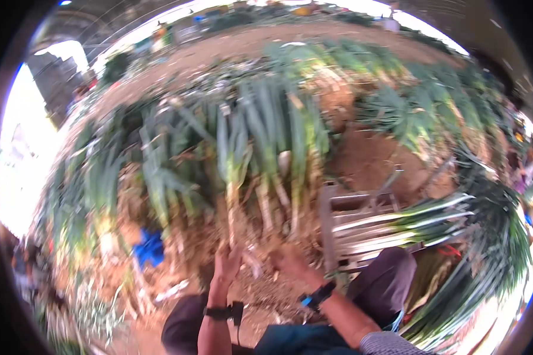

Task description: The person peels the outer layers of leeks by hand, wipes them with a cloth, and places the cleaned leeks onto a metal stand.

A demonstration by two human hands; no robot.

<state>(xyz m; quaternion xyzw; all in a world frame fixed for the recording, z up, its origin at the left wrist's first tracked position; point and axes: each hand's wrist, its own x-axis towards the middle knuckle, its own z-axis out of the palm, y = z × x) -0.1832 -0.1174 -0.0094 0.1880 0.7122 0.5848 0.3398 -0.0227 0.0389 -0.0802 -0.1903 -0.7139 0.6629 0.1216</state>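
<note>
My left hand [227, 260] is closed round the root end of a leek [233, 171], whose green leaves point away from me. To its right, my right hand [287, 258] is over the soil near the roots of other leeks [268, 201]; its fingers are blurred, and whether they hold anything cannot be made out. Both wrists wear dark bands. Trimmed leeks with white stems [391, 228] lie across a metal frame [328, 228] by my right knee.
A long row of leeks [103, 183] stretches to the left, with a blue item [149, 248] among the roots. More leek bundles [432, 112] lie at the back right. A big leafy pile [485, 284] is beside my right leg. People are at the far right edge.
</note>
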